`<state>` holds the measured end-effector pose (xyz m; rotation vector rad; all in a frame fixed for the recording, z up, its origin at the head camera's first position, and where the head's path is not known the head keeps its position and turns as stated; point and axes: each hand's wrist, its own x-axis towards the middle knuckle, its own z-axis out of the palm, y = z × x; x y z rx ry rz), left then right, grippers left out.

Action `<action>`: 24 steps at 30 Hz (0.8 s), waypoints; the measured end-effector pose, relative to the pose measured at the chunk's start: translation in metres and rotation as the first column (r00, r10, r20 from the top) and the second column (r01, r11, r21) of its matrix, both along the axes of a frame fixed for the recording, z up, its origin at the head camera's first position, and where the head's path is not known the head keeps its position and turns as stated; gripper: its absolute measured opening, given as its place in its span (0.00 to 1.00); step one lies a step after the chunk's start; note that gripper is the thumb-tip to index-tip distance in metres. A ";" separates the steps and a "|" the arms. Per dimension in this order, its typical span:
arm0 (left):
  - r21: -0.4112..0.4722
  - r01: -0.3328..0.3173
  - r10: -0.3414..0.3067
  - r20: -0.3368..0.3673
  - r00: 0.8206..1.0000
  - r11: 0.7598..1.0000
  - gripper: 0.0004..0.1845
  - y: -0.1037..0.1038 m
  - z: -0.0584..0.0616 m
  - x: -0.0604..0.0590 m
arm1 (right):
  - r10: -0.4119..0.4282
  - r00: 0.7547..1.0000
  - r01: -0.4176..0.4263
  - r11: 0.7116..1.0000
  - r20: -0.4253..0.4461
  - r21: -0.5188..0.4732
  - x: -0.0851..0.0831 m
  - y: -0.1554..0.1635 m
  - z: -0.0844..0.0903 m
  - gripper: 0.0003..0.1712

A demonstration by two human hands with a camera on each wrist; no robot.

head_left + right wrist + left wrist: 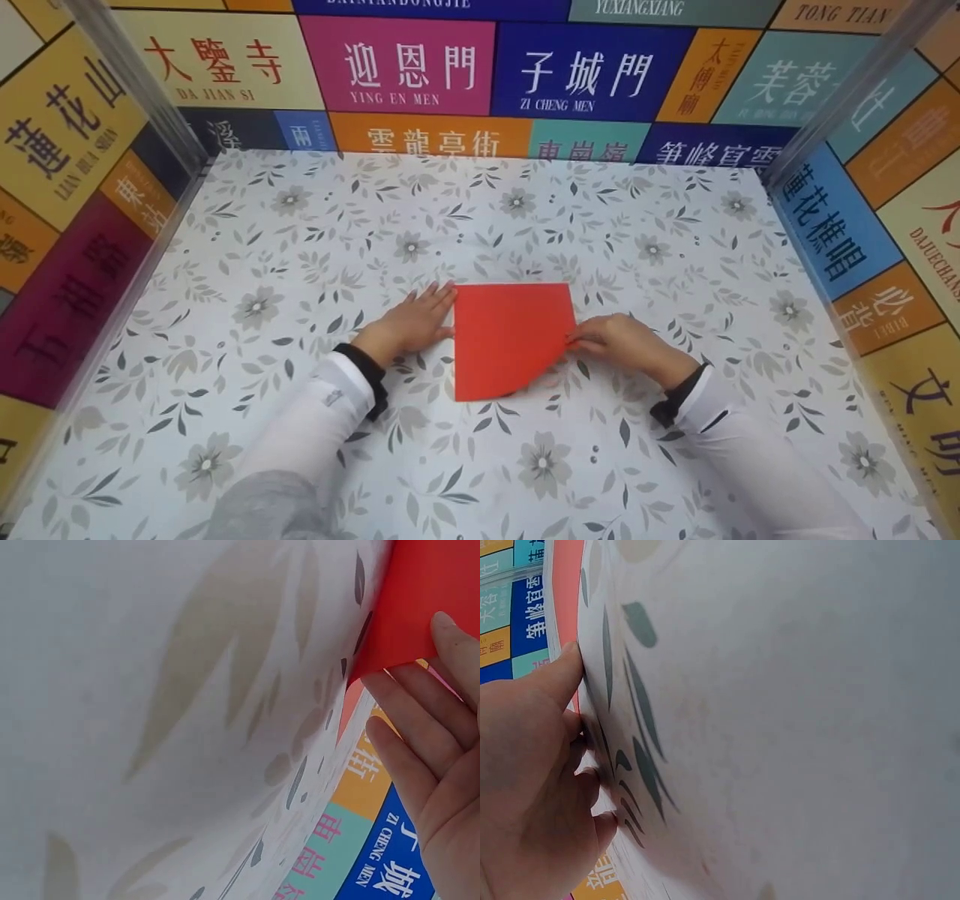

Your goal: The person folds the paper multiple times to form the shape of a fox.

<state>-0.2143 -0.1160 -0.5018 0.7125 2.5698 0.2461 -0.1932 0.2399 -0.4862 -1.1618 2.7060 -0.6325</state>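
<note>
Start at the 9 o'clock side of the head view. Your left hand lies flat on the floral tabletop, fingers straight and extended toward 1 o'clock. The fingertips meet the left edge of the red paper near its upper left corner. The hand encloses nothing; it only presses down against the surface and the paper edge. In the left wrist view, your left hand fills the 8 o'clock area, with the thumb touching the thin strip of red paper visible at 11 o'clock.

The red paper lies at the centre of the tabletop, between both hands. Its top and left edges are straight. Its lower right side runs diagonally from the 3 o'clock corner down to the 6 o'clock corner. It appears to be folded, but the layers cannot be told apart from the head view.

At 3 o'clock of the paper, your right hand pinches the right corner between thumb and curled fingers. In the right wrist view, your right hand sits at 4 o'clock, with the thumb tip on the red paper at 1 o'clock and the fingers beneath the lifted edge.

Coloured wall panels with printed characters enclose the tabletop at 9, 12 and 3 o'clock.
</note>
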 end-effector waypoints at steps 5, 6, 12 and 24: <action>0.005 0.005 -0.005 0.005 1.000 1.000 0.38 -0.001 -0.002 -0.001 | -0.084 0.996 0.085 0.995 0.016 -0.045 -0.005 -0.014 0.009 0.08; 0.008 0.007 -0.007 0.007 1.000 1.000 0.38 -0.001 -0.002 -0.001 | -0.103 0.994 0.104 0.994 0.019 -0.045 -0.006 -0.017 0.011 0.09; 0.023 0.012 -0.013 0.010 1.000 1.000 0.39 -0.001 -0.002 -0.002 | -0.156 0.988 0.155 0.987 -0.020 -0.030 -0.014 -0.036 0.025 0.10; 0.032 0.001 -0.002 0.014 1.000 0.999 0.39 -0.001 -0.002 -0.002 | -0.201 0.980 0.201 0.979 -0.003 0.016 -0.044 -0.077 0.039 0.13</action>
